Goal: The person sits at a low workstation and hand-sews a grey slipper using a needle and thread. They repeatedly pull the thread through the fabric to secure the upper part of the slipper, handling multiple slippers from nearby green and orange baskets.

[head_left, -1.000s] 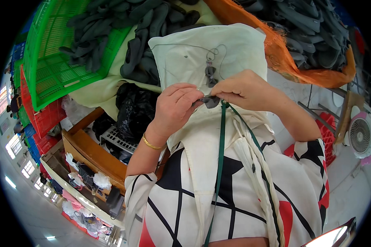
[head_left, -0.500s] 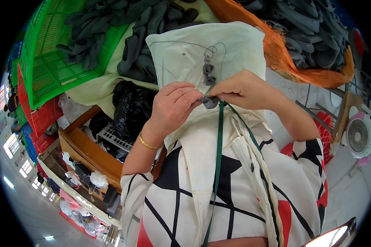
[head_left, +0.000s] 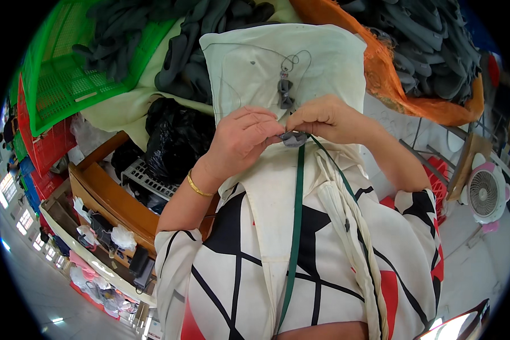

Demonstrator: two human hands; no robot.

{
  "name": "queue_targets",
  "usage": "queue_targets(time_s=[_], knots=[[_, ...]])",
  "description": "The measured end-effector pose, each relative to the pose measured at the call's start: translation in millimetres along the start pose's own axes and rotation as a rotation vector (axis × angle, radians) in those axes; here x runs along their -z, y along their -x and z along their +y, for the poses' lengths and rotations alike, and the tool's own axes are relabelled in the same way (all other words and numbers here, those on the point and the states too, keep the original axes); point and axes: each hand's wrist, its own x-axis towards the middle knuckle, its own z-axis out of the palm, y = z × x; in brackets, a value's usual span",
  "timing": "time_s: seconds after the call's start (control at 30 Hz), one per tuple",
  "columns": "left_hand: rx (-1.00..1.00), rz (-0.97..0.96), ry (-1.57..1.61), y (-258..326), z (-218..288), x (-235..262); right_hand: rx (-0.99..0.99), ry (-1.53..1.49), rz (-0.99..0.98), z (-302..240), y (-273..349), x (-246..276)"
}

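Note:
My left hand (head_left: 241,139) and my right hand (head_left: 326,120) meet over my lap, fingertips pinched together. Between them is a small grey fabric bow (head_left: 293,139), gripped from both sides; its upper edge is hidden by the fingers. Just beyond the fingers, several similar grey bows (head_left: 285,93) lie in a strung row on a white cloth (head_left: 243,73). A thin dark thread (head_left: 304,59) loops across the cloth from the top of that row. A dark green ribbon (head_left: 296,226) hangs down my front from close to the held bow.
Dark grey shoe-like pieces fill a green crate (head_left: 62,85) at far left and an orange sack (head_left: 379,73) at far right. A black plastic bag (head_left: 178,139) sits by a wooden drawer (head_left: 116,198) on the left. A white fan (head_left: 485,192) stands at right.
Both hands have shifted slightly, and the grey bow between them now shows more of its face. The whole view has moved a little.

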Motion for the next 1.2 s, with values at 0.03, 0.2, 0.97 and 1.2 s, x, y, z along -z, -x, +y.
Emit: queue_targets(time_s=[0.03, 0.2, 0.97, 1.2], knots=[[0.002, 0.001, 0.007, 0, 0, 0, -0.007, 0.002, -0.027, 1, 0, 1], [0.005, -0.010, 0.045, 0, 2, -2, -0.041, -0.034, -0.096, 3, 2, 4], [0.191, -0.018, 0.207, 3, 5, -3, -0.249, -0.243, -0.068, 8, 4, -10], [0.322, -0.074, 0.244, 5, 9, -3, -0.141, -0.089, -0.028, 3, 0, -14]])
